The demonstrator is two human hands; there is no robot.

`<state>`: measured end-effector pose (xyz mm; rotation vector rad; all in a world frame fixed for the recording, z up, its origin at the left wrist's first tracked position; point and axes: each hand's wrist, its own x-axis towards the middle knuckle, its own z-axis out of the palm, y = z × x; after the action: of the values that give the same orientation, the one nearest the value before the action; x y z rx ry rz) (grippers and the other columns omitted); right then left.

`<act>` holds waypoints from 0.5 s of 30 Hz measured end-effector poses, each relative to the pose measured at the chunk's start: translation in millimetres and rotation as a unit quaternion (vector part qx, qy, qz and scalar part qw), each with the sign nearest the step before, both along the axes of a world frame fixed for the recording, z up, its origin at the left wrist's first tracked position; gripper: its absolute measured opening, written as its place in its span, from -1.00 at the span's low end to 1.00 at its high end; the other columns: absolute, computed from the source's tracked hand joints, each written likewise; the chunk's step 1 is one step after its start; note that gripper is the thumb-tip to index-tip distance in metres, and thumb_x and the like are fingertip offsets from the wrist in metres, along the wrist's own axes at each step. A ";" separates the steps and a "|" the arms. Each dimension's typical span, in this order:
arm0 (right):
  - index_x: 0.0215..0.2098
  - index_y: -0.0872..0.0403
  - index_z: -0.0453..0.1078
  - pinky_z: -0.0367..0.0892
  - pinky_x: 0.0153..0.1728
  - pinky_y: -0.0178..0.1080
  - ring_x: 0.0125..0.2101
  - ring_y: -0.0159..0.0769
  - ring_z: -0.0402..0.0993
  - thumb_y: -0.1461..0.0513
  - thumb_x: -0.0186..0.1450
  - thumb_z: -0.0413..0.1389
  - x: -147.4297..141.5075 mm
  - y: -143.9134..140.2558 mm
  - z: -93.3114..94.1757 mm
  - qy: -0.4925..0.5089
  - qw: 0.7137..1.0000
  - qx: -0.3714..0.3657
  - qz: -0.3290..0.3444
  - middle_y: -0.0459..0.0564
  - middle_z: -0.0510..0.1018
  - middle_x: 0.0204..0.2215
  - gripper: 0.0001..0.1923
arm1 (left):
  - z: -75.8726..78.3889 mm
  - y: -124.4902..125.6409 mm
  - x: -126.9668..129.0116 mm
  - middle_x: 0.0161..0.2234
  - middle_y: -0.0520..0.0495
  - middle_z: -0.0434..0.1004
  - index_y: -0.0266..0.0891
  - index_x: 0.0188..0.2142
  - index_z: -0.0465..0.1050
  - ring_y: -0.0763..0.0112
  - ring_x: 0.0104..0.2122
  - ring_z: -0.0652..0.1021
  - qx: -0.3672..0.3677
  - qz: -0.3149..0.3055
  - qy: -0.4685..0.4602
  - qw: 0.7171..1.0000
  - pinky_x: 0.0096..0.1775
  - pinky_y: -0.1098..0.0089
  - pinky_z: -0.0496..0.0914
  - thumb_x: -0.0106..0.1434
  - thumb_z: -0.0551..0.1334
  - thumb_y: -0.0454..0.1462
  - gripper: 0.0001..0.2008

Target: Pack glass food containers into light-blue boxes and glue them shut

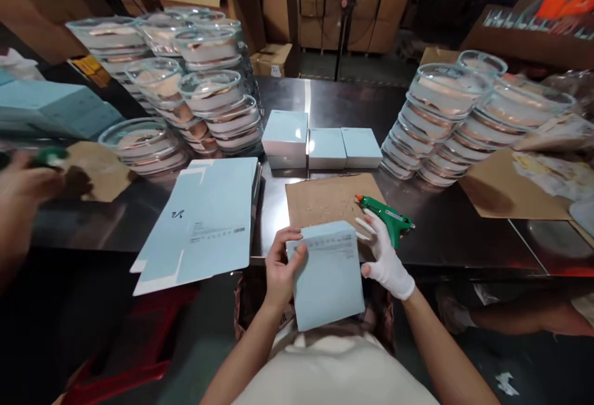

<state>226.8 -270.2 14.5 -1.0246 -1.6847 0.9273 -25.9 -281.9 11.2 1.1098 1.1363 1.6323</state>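
Observation:
My left hand grips a light blue cardboard box by its left edge, thumb on the printed face. The box is tilted in front of my lap, at the table's edge. My right hand, in a white glove with bare fingertips showing, is beside the box's right edge with its fingers apart. Just behind those fingers a green glue gun with an orange tip lies on a brown cardboard sheet. Whether the fingers touch the gun or the box's edge, I cannot tell.
Flat blue box blanks lie left of me. Closed blue boxes stand behind the cardboard sheet. Stacked glass dishes rise at left, more glass dishes at right. Another person's hand holds something green at far left. A red stool stands below.

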 end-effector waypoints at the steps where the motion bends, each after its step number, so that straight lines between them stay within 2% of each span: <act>1: 0.51 -0.17 -0.04 0.31 0.32 0.15 0.43 0.12 0.16 -0.42 0.10 0.23 -2.2 -10.4 -8.7 0.032 0.998 -0.015 -0.043 0.23 -0.01 0.49 0.19 | 0.1 3.1 0.5 -0.06 -0.06 0.54 -0.12 -0.22 0.57 0.24 0.04 0.56 -0.008 0.038 -0.013 0.999 0.11 0.30 0.36 0.29 0.43 -0.06 -0.78; 2: 0.54 -0.15 -0.15 0.30 0.32 0.16 0.44 0.14 0.16 -0.45 0.07 0.21 -5.6 -21.6 -16.1 0.048 0.996 -0.041 -0.061 0.26 -0.04 0.51 0.28 | 0.4 6.2 1.3 -0.06 -0.05 0.54 -0.12 -0.21 0.56 0.23 0.04 0.56 -0.014 0.067 -0.025 0.997 0.11 0.30 0.37 0.28 0.43 -0.05 -0.76; 3: 0.54 -0.12 -0.17 0.32 0.32 0.16 0.42 0.14 0.20 -0.46 0.08 0.20 -10.0 -32.5 -21.8 0.049 0.994 -0.077 -0.061 0.29 0.00 0.50 0.29 | 0.9 9.2 2.5 -0.05 -0.06 0.55 -0.12 -0.20 0.55 0.21 0.05 0.56 -0.017 0.083 -0.032 0.996 0.12 0.29 0.37 0.27 0.44 -0.04 -0.74; 5: 0.52 -0.04 -0.06 0.35 0.31 0.12 0.34 0.10 0.34 -0.39 0.17 0.22 -19.8 -46.9 -25.7 0.038 0.986 -0.153 -0.057 0.31 0.20 0.43 0.18 | 2.9 13.5 6.1 0.01 -0.11 0.55 -0.11 -0.14 0.53 0.15 0.11 0.56 -0.009 0.081 -0.034 0.996 0.14 0.24 0.40 0.28 0.42 0.01 -0.68; 7: 0.47 0.00 0.07 0.35 0.31 0.09 0.28 0.05 0.43 -0.26 0.24 0.28 -26.1 -41.5 -18.3 0.045 0.978 -0.184 -0.084 0.28 0.34 0.36 0.03 | 5.6 14.7 9.6 0.25 -0.19 0.43 -0.02 0.12 0.45 0.04 0.28 0.46 0.023 0.055 -0.032 0.998 0.20 0.14 0.40 0.27 0.39 0.12 -0.47; 8: 0.45 0.01 0.12 0.33 0.33 0.07 0.26 0.03 0.44 -0.20 0.25 0.31 -26.6 -28.8 -10.4 0.056 0.977 -0.175 -0.111 0.25 0.37 0.35 -0.03 | 6.8 13.8 10.5 0.39 -0.21 0.27 0.06 0.27 0.32 0.00 0.39 0.34 0.045 0.045 -0.026 0.998 0.26 0.08 0.36 0.24 0.39 0.17 -0.30; 10: 0.42 0.01 0.18 0.30 0.36 0.05 0.27 0.00 0.43 -0.12 0.24 0.33 -22.7 16.8 11.8 0.085 0.975 -0.124 -0.165 0.19 0.40 0.34 -0.09 | 8.3 9.4 9.8 0.54 -0.19 -0.07 0.19 0.45 0.00 -0.01 0.52 0.05 0.093 0.043 -0.001 0.995 0.38 -0.02 0.22 0.17 0.43 0.20 -0.01; 11: 0.42 0.01 0.20 0.28 0.37 0.04 0.27 -0.02 0.42 -0.08 0.24 0.34 -19.6 48.0 25.1 0.100 0.972 -0.093 -0.190 0.16 0.41 0.33 -0.11 | 8.7 6.0 8.1 0.55 -0.18 -0.12 0.22 0.48 -0.09 0.01 0.54 -0.02 0.112 0.048 0.017 0.992 0.41 -0.05 0.15 0.17 0.45 0.17 0.05; 13: 0.40 0.06 0.23 0.21 0.41 -0.01 0.29 -0.09 0.37 -0.01 0.28 0.30 -15.9 119.0 52.5 0.131 0.966 -0.028 -0.223 0.14 0.40 0.34 -0.19 | 8.8 -2.8 2.8 0.51 -0.22 0.04 0.19 0.49 -0.08 0.02 0.52 0.07 0.134 0.055 0.044 0.989 0.42 -0.08 0.14 0.25 0.44 0.07 -0.02; 15: 0.39 0.12 0.23 0.24 0.38 -0.01 0.25 -0.13 0.41 0.07 0.32 0.28 -20.1 187.2 76.7 0.153 0.962 -0.013 -0.226 0.15 0.46 0.28 -0.25 | 8.5 -13.2 -4.5 0.43 -0.26 0.23 0.13 0.48 0.00 0.03 0.45 0.26 0.139 0.056 0.057 0.987 0.37 -0.06 0.26 0.34 0.39 -0.04 -0.15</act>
<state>206.7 -83.0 91.3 -1.1544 -1.1205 0.7586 -30.4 -295.2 19.7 1.3513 1.0820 1.8770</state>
